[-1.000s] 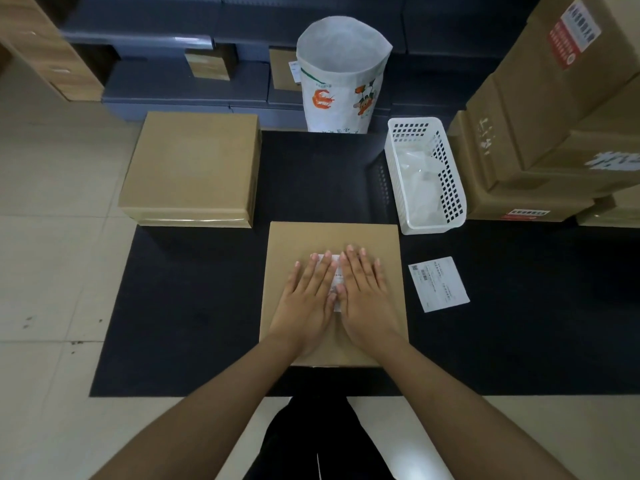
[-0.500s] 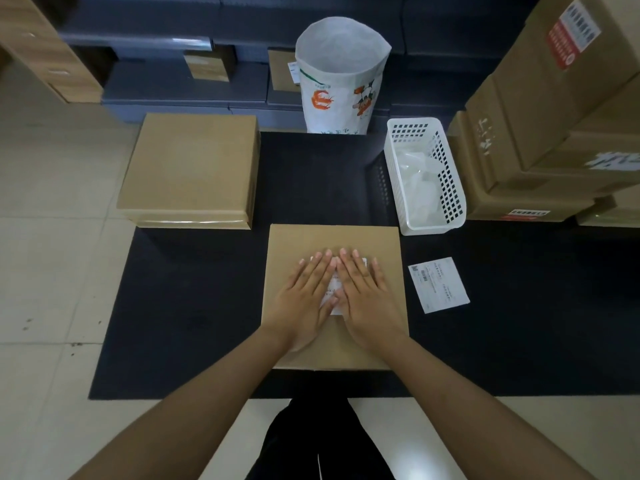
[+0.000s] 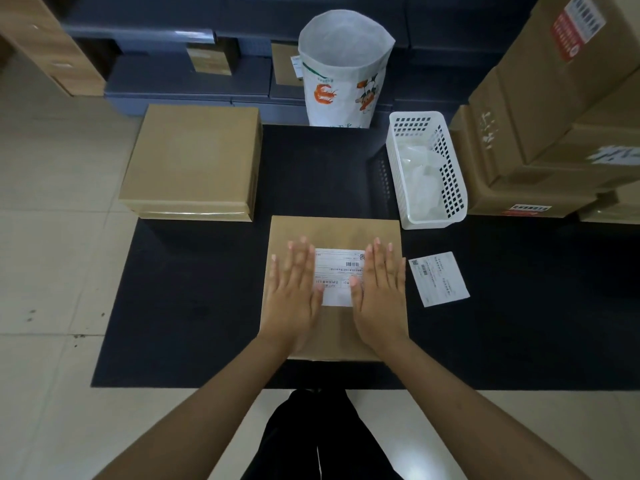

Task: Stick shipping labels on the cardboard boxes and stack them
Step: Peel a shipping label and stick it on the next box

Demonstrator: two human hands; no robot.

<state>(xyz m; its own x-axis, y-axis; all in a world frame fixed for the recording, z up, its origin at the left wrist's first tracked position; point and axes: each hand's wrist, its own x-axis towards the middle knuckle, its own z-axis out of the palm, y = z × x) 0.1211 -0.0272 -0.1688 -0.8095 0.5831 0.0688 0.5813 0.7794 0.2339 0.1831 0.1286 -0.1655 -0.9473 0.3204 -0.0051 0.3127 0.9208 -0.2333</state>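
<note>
Smoothing a shipping label onto the near cardboard box on the black mat: left hand and right hand lie flat, fingers spread, on its edges. Next, probably stack it on the far-left box.
</note>
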